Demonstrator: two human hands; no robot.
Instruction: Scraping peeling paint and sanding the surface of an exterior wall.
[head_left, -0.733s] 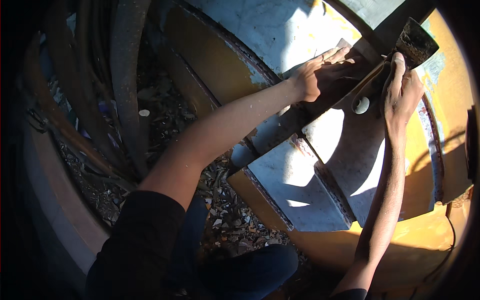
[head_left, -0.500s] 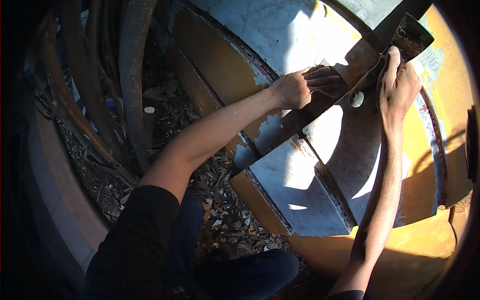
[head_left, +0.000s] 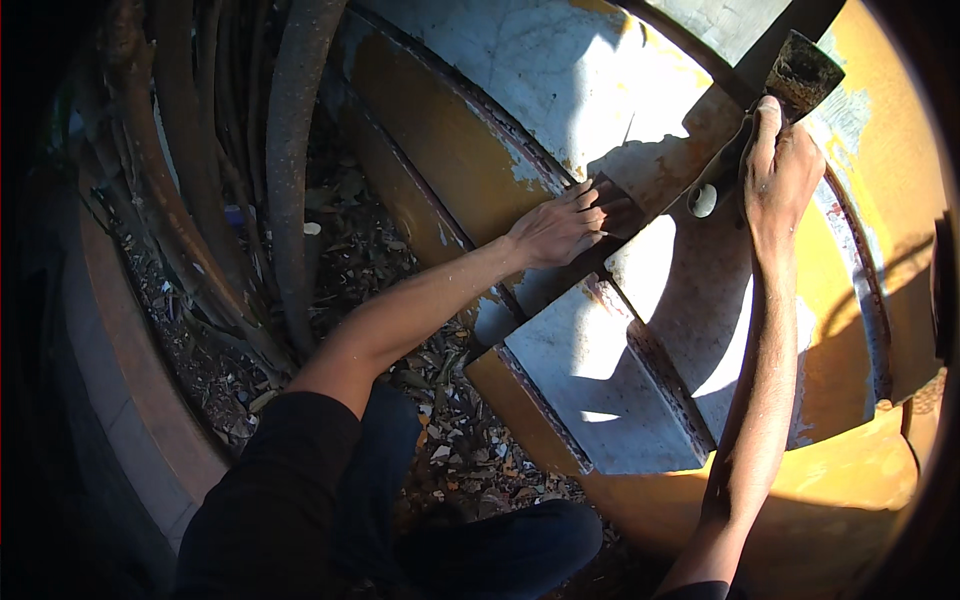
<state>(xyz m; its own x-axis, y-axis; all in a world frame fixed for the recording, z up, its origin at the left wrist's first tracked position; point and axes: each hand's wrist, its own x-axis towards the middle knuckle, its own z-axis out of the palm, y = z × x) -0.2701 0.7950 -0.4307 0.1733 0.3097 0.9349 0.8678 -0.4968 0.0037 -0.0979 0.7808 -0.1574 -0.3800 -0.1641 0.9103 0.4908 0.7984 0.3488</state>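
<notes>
My left hand point(head_left: 565, 226) rests on a curved panel point(head_left: 560, 60) of worn yellow and whitish paint. Its fingers are bent over a thin, flat, dark brown piece point(head_left: 624, 207), possibly sandpaper, pressed against the panel. Higher on the right, my right hand point(head_left: 787, 172) is closed around a narrow dark part below a hollow, flared, rough-looking end point(head_left: 806, 75). I cannot tell whether that part is loose or fixed to the panel. Just left of this hand, a small round grey knob point(head_left: 702, 200) stands out.
Raised ribs point(head_left: 665, 385) with flaking paint cross the panel. Several bent trunks point(head_left: 305, 150) rise at the left. Dry leaves and paint chips point(head_left: 460, 450) litter the ground beside my knee point(head_left: 500, 545). A curved kerb point(head_left: 150, 400) runs along the left.
My left hand has slid down and left along the panel, its fingers now bent over the brown piece. The right hand keeps its grip; the whole view has shifted slightly.
</notes>
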